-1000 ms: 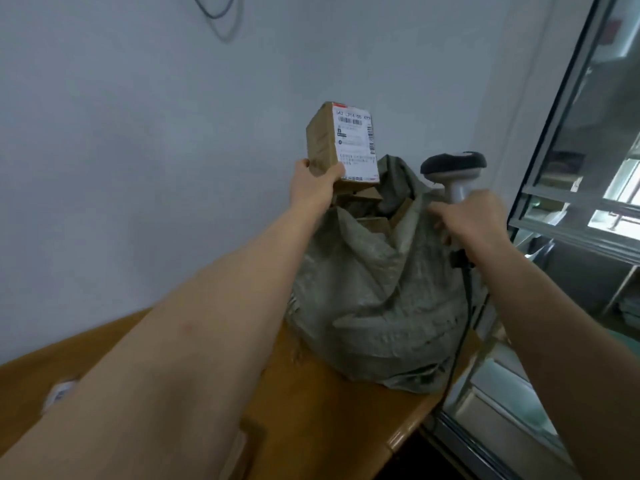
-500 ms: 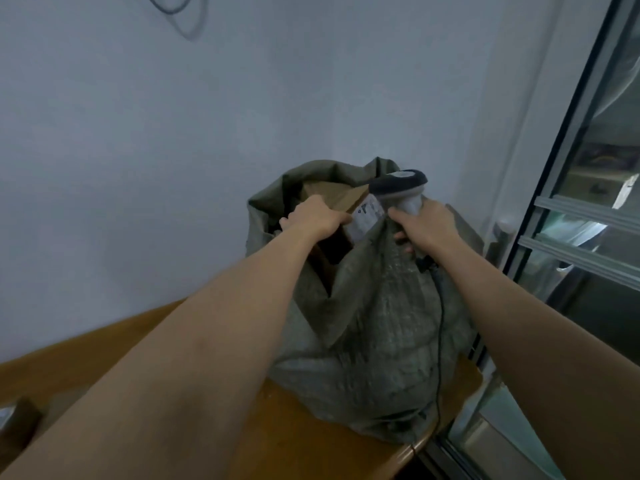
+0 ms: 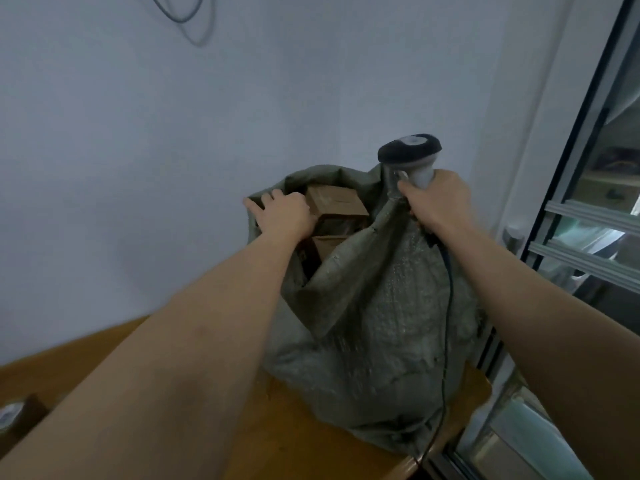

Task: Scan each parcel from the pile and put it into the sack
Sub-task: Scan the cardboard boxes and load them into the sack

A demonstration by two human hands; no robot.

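Now, line by line:

Sack: a grey-green woven plastic sack (image 3: 374,327) stands upright on the brown wooden surface (image 3: 287,441), its mouth open toward twelve o'clock and its cloth creased.

Parcels: a brown cardboard parcel box (image 3: 334,202) lies at the top inside the sack's mouth, tilted; a second brown cardboard box (image 3: 325,245) sits just below it, partly hidden by the sack's front fold.

Left hand: the left hand (image 3: 282,216) is at the sack's rim at about ten o'clock of the mouth, palm down, fingers (image 3: 254,206) curled over the rim cloth, and touches the near corner of the upper box. Its grip clutches the rim rather than the box.

Right hand: the right hand (image 3: 438,202) is at two o'clock of the mouth, its grip wrapped round the pale handle of a handheld barcode scanner with a black head (image 3: 410,155). The same hand also seems to bunch the sack's right edge against the handle.

Cable: a thin black cable (image 3: 448,306) runs from under the right hand down the sack's front toward six o'clock.

Surroundings: a plain pale wall (image 3: 173,133) behind; a metal-framed glass door (image 3: 568,209) at three o'clock; a blurred brown item (image 3: 20,415) at eight o'clock on the surface.
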